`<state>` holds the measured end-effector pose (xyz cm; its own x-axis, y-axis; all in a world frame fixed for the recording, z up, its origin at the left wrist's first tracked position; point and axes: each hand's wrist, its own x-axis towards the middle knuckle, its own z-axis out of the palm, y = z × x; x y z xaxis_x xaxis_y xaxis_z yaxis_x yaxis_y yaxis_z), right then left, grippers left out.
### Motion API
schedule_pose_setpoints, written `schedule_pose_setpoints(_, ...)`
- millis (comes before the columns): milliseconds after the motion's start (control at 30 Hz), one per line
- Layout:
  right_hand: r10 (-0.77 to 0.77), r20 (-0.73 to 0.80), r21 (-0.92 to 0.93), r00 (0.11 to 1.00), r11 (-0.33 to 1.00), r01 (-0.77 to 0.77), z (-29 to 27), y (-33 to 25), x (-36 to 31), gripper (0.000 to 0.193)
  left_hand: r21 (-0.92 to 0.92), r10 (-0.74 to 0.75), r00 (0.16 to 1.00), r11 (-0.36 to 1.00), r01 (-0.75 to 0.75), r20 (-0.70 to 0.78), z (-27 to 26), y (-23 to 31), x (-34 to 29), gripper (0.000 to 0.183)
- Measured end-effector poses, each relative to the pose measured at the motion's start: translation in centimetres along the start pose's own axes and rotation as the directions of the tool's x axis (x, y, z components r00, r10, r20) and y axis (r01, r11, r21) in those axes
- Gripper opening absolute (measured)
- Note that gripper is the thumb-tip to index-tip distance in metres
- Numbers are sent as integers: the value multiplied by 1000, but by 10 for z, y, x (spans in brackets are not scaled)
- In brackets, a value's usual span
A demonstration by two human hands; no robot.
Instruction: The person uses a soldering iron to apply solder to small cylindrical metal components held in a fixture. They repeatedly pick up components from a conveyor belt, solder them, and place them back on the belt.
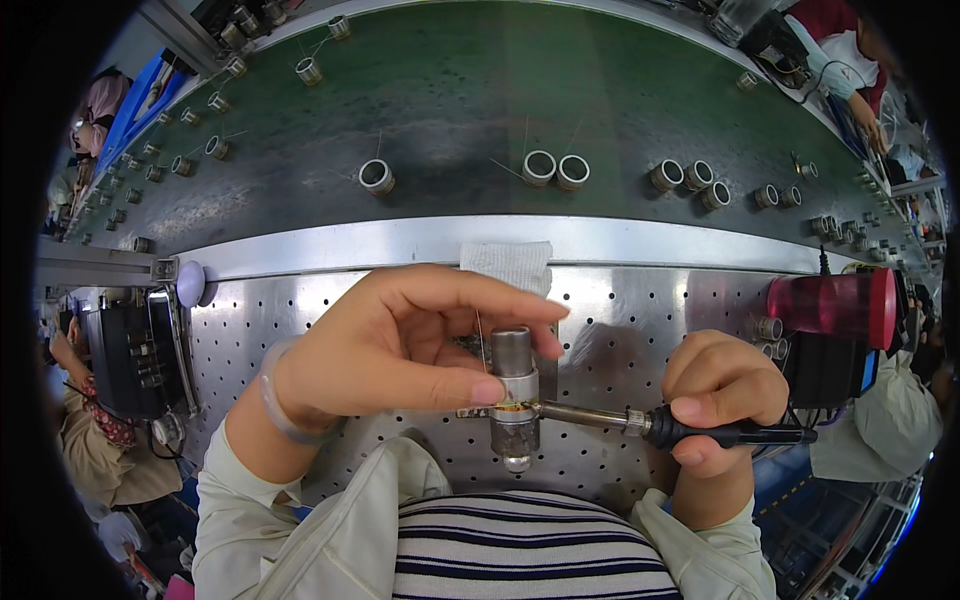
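A soldering iron (pixel 590 416) with a black handle lies in my right hand (pixel 725 385), its fingers closed round the grip. Its metal tip meets an upright metal cylinder (pixel 513 352) at a copper-coloured seam, where a ring fits around the cylinder. From the other side, my left hand (pixel 410 335) curves around the cylinder. The thumb tip presses at the ring beside the seam, and the fingers bend behind and over the top. A thin wire (pixel 480 335) rises beside the cylinder; its lower end is hidden at the thumb.
Beneath is a perforated metal worktop (pixel 250 335). A folded white cloth (pixel 507 262) lies at its far edge. Beyond, a green belt (pixel 450 90) carries several small metal rings (pixel 376 177), some with wires. A red cylinder-shaped container (pixel 830 307) stands right. Co-workers sit at both sides.
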<state>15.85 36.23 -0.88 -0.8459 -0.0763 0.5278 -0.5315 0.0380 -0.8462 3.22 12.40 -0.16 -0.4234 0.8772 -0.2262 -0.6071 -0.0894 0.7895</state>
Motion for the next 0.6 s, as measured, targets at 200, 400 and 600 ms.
schedule_pose_setpoints(200, -31, 21, -35, 999, 999, 32, -2, 0, 2, 27, -13, -66, 991, 998, 68, 118, -9, -2, 3, 53)
schedule_pose_setpoints(400, -49, 8, -62, 999, 997, 49, -2, 0, 1, 28, 8, -77, 992, 997, 77, 102, -8, -1, 4, 54)
schedule_pose_setpoints(600, -30, -9, -79, 1000, 996, 30, 0, -4, 2, 26, 26, -105, 992, 994, 104, 65, -4, 1, 4, 57)
